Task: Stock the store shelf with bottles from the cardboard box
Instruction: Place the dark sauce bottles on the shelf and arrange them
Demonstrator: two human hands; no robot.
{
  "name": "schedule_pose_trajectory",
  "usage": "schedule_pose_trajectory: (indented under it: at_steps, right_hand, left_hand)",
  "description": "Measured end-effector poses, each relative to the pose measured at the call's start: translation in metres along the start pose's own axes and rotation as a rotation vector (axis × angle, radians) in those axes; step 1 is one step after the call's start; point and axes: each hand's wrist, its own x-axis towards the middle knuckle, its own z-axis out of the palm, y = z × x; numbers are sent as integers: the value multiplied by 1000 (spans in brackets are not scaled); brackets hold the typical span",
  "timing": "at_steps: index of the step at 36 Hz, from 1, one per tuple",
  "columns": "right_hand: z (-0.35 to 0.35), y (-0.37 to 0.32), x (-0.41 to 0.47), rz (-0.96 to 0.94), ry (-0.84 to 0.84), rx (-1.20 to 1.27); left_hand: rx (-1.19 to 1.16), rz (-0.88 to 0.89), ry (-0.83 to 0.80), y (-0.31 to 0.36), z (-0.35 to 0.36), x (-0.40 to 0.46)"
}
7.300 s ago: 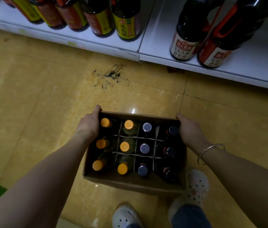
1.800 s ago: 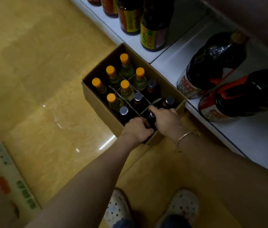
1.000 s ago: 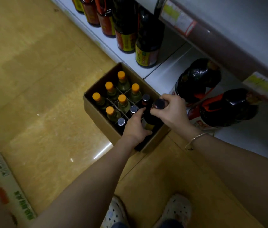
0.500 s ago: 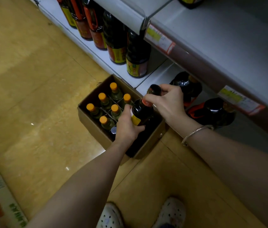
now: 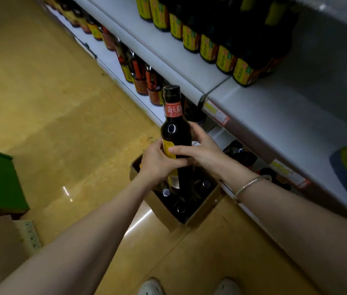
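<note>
We face the white store shelf (image 5: 274, 107), part filled with yellow-labelled bottles (image 5: 208, 50) and with bare space beside them. The cardboard box (image 5: 200, 211) on the floor holds more capped bottles. Our left hand (image 5: 157, 162) and right hand (image 5: 202, 152) both wrap the dark sauce bottle (image 5: 175, 133), upright above the box. We judge stocking barely begun.

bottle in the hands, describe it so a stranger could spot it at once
Above the cardboard box on the floor beside the shelf, the left hand and right hand grip one dark bottle. Unlike the shelved rows, it is held aloft, upright, with a red neck label.
</note>
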Motion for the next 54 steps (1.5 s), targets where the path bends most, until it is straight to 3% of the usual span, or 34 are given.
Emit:
schedule_pose_trajectory:
  at_steps: [14,18,21,31,37,46,54]
  right_hand:
    - [31,-242,-66,-279,178,-193]
    - [33,-278,-81,-354,219,-189]
    - [33,-311,-100,-374,248,-202]
    - [5,-439,-154,-498,201,-115]
    - [-31,-507,-180,-582,130,-115]
    - [-93,-568,-231,-640,45,5]
    - [-145,-603,-275,-700,157,36]
  left_hand:
    - [118,165,271,220,-125,-60]
    - [208,167,317,265,-138,-76]
    - [195,158,262,296,-156,-91]
    - [-209,219,-162,407,-218,-135]
    - [-234,371,-119,475,-217,-145]
    - [-179,595,238,568,-167,-173]
    - [-200,723,203,634,-124,-188]
